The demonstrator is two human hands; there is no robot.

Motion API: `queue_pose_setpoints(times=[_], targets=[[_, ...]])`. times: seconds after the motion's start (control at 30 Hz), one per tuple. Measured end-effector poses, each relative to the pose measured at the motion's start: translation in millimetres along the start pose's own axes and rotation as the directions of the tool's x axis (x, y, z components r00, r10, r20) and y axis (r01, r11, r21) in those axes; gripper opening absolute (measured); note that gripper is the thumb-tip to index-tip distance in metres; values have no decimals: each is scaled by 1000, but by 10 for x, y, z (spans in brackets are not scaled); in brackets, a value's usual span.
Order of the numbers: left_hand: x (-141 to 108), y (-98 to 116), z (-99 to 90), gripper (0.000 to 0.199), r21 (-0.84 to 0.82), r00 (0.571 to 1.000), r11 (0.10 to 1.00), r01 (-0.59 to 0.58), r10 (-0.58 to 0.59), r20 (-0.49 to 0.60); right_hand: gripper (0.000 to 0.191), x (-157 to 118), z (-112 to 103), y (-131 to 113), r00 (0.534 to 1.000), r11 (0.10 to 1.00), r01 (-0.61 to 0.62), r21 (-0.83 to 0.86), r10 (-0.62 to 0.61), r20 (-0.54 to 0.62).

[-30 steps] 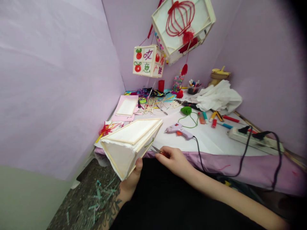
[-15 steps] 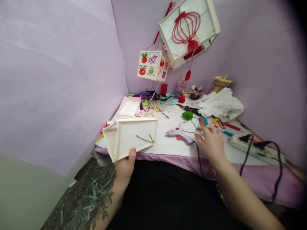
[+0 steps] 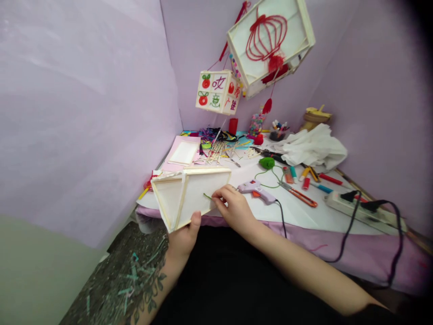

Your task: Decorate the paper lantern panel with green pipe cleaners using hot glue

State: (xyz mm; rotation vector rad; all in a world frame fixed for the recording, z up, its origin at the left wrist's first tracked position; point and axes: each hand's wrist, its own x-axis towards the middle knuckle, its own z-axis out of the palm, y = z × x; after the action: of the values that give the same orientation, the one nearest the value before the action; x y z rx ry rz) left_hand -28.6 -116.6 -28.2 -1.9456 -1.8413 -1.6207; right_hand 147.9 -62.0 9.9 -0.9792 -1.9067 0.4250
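My left hand [image 3: 185, 235] grips the lower edge of a box-shaped lantern frame [image 3: 179, 198] with white panels and pale wooden edges, its thumb in front. A short piece of green yarn [image 3: 207, 196] lies on the panel facing me. The fingers of my right hand [image 3: 233, 206] are pinched together on the yarn's right end, hiding that part. To the right of this hand lies a lilac glue gun [image 3: 257, 191] on the table. Beyond it are a ball of green yarn [image 3: 267, 163] with a loose strand and orange-handled snips [image 3: 298, 195].
Two decorated lanterns [image 3: 219, 92] hang over the back of the table. Markers [image 3: 330, 179], a white power strip [image 3: 363, 211] and crumpled white cloth [image 3: 316, 145] lie at the right. A flat white-panelled frame [image 3: 184, 153] and several sticks [image 3: 218, 152] lie further back.
My right hand has moved left from beside the snips to the lantern panel, where it now pinches the green yarn. The snips are uncovered. The lantern frame has turned and shifted slightly right.
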Motion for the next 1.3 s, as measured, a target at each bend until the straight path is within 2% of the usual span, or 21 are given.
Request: queue_pose_setpoints(times=[0.37,0.53,0.77,1.1,1.3], targets=[[-11,30,-6,39,13,997,997,-79,79,13,12,58,-49,-98,997,992,-79,96,77,21],[-15,30,-3,41,-5,999,999,-36,36,35,13,66,-58,-85,996,993,-79,85,77,36],[-31,-11,10,44,-1,998,998,-58,58,20,14,65,-52,-18,1000,999,7,37,-8,26],[-24,-9,-4,46,23,998,999,-41,40,53,13,50,-46,27,984,972,175,-158,-180,-12],[-23,-1,-6,43,-8,999,1000,-9,9,53,14,45,-55,13,985,958,171,-228,-173,12]])
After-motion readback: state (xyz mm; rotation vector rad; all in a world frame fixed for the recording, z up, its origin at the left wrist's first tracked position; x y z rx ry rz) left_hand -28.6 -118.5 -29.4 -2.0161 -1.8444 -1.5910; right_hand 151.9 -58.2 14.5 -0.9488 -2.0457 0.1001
